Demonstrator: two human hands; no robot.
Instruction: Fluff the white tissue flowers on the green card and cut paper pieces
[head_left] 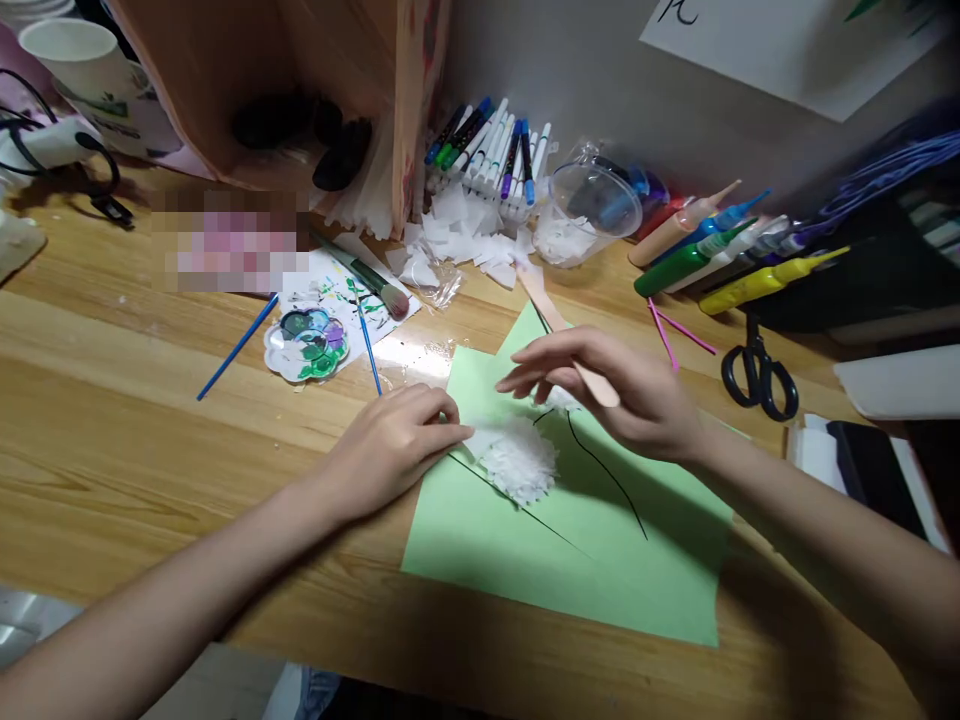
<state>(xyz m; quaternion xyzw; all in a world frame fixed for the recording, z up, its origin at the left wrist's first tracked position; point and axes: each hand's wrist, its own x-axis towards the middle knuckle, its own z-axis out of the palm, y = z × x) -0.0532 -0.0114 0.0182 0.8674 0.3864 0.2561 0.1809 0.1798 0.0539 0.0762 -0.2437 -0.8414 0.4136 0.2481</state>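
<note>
A light green sheet point(600, 590) lies on the wooden table with thin black lines drawn on it. On it sits a fluffy cluster of white paper pieces point(521, 465), and a smaller white patch shows under my right hand. My left hand point(401, 440) rests at the sheet's left edge, thumb and forefinger closed on a small white paper piece point(469, 442) beside the cluster. Above the sheet, my right hand point(615, 390) has a flat wooden craft stick point(544, 300) between its fingers, the far end pointing toward the loose paper scraps. Its fingers are bent and partly overlap the stick.
Loose white paper scraps point(465, 235), markers point(495, 150) and a clear plastic cup point(592, 210) stand at the back. Paint tubes point(686, 255) and black scissors point(759, 375) lie right. Left are a paint palette point(306, 345), a thick brush point(382, 290) and a blue thin brush point(236, 348).
</note>
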